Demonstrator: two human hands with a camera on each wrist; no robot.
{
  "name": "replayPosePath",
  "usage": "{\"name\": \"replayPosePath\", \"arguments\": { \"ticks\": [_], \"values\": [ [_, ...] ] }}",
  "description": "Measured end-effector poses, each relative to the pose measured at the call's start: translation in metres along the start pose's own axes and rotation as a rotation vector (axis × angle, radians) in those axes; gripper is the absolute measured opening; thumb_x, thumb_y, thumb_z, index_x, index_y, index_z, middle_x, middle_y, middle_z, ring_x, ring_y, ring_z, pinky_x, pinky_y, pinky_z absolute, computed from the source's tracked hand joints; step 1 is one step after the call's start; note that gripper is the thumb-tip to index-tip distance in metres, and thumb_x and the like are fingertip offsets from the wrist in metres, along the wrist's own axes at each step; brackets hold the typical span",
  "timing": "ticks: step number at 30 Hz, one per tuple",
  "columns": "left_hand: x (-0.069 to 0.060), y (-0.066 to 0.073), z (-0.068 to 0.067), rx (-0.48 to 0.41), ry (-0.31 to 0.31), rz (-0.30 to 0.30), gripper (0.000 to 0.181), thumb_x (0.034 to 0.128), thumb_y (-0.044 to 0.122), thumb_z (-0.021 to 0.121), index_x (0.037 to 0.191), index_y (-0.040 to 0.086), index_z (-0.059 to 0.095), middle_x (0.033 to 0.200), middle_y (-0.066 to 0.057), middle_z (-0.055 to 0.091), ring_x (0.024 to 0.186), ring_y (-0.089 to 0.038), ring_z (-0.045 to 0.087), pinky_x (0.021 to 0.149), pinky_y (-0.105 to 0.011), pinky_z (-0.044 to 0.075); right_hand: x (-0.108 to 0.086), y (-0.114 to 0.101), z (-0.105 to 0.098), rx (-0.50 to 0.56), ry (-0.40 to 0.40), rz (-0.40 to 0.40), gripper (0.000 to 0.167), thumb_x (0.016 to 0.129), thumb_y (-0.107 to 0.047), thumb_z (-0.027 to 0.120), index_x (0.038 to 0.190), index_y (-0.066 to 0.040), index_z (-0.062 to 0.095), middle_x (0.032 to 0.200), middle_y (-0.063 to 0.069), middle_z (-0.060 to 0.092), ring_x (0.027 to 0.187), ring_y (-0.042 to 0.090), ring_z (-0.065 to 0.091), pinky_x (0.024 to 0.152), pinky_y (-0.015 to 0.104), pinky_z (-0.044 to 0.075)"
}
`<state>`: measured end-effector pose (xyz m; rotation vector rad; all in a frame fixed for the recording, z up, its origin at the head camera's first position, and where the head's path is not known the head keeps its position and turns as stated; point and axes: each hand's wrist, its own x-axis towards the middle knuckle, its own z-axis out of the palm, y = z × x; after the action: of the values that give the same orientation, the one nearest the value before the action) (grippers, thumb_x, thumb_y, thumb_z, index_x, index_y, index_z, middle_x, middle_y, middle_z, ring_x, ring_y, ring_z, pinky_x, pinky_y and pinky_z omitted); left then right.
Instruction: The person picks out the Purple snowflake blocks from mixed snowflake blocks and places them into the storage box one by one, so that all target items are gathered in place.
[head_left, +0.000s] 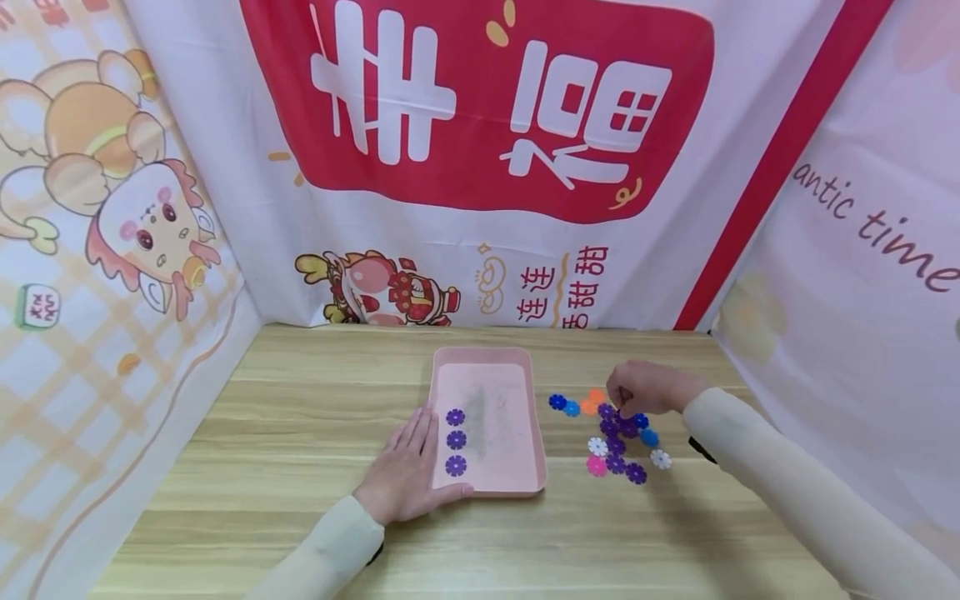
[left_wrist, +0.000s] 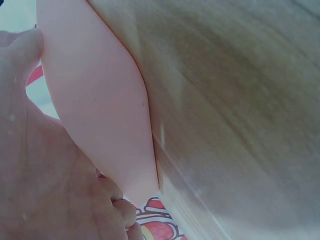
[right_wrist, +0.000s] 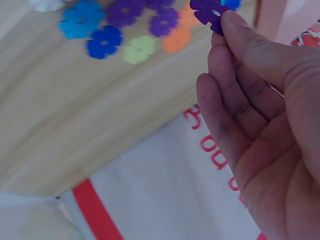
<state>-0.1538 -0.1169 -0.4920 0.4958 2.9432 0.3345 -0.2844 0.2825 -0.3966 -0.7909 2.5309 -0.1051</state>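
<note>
My left hand point(head_left: 405, 467) rests against the left side of a pink tray point(head_left: 512, 392), fingers extended along the rim and thumb at the near edge. Three purple snowflake discs point(head_left: 456, 440) lie in a column inside the tray, near its left wall. To the right of the tray, my right hand point(head_left: 652, 387) is over a loose group of snowflake discs. Between thumb and fingertips it pinches a purple snowflake disc point(right_wrist: 206, 12), seen clearly in the right wrist view. Several more purple discs point(head_left: 616, 463) lie beneath and nearer than that hand.
Around the purple discs lie orange discs point(head_left: 589, 407), blue discs point(head_left: 557, 402), white discs point(head_left: 661, 459) and a pink disc point(head_left: 596, 466). A light green disc point(right_wrist: 139, 49) shows in the right wrist view. Printed cloth walls point(head_left: 480, 267) bound the wooden table point(head_left: 315, 400).
</note>
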Motion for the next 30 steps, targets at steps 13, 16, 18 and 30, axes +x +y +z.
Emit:
{"name": "replayPosePath", "arguments": {
  "ticks": [13,16,18,30],
  "values": [
    [0.000,0.002,0.000,-0.008,-0.008,0.013,0.121,0.0876,0.085,0.051,0.165,-0.001,0.016,0.175,-0.023,0.010,0.164,-0.040,0.014,0.134,-0.055,0.021,0.035,-0.044,-0.043,-0.058,0.042,-0.107,0.015,0.097,-0.007,0.070,0.086,-0.015,0.075,0.083,0.000,0.074,0.071,0.009,0.060,0.071,0.025,0.056],
    [0.001,0.003,0.001,0.002,-0.011,0.007,0.122,0.0870,0.087,0.050,0.165,-0.001,0.016,0.175,-0.022,0.009,0.164,-0.040,0.014,0.134,-0.055,0.021,0.046,-0.057,-0.047,-0.071,0.043,-0.122,0.015,0.097,-0.007,0.069,0.085,-0.014,0.074,0.082,0.000,0.073,0.070,0.009,0.060,0.069,0.024,0.055],
    [0.001,0.002,0.001,0.011,-0.010,0.003,0.122,0.0867,0.087,0.050,0.165,0.000,0.016,0.175,-0.022,0.010,0.164,-0.040,0.014,0.134,-0.055,0.022,0.055,-0.067,-0.048,-0.075,0.043,-0.124,0.016,0.098,-0.007,0.068,0.085,-0.013,0.074,0.080,-0.001,0.072,0.069,0.009,0.059,0.068,0.024,0.053],
    [-0.001,0.001,-0.002,0.018,0.007,-0.002,0.121,0.0871,0.086,0.051,0.165,-0.001,0.018,0.175,-0.023,0.010,0.163,-0.041,0.015,0.133,-0.055,0.022,0.120,-0.119,-0.038,-0.063,0.100,-0.172,0.014,0.099,-0.011,0.067,0.090,-0.016,0.076,0.090,0.002,0.076,0.076,0.011,0.065,0.075,0.026,0.057]
  ]
}}
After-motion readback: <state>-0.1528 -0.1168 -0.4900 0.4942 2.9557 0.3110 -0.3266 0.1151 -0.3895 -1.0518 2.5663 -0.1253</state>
